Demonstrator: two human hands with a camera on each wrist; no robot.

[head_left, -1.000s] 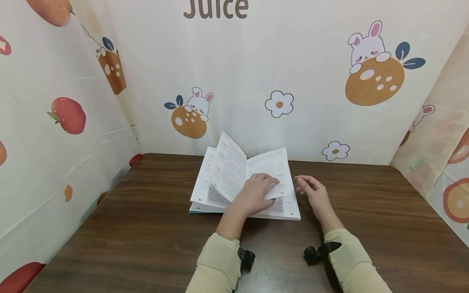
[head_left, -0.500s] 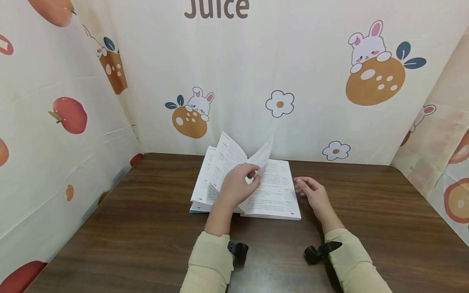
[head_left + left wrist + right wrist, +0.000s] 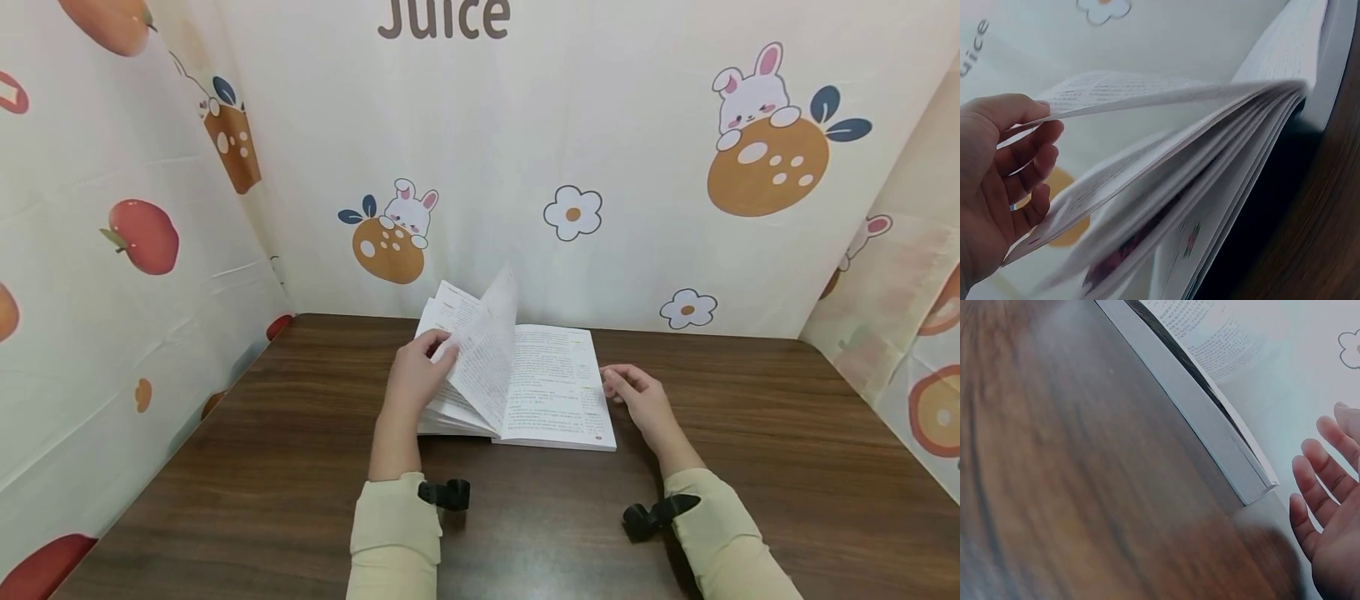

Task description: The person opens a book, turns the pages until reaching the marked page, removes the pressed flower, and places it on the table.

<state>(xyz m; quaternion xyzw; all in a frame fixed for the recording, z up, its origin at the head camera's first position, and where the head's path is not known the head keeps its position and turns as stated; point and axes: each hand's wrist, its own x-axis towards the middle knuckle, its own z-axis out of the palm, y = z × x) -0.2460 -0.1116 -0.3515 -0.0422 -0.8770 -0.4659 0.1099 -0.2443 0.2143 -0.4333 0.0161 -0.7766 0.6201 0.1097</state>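
Book (image 3: 525,371), reddish picture (image 3: 1124,252): left wrist only.

A dark brown tabletop (image 3: 262,442) is stretching out, its wood grain running between the left and right edges. An open book (image 3: 551,367) is lying on it, reaching the far edge about midway between the two rounded far corners. Its right-hand pages (image 3: 562,412) are lying flat; its left-hand leaves (image 3: 483,358) are fanning up.
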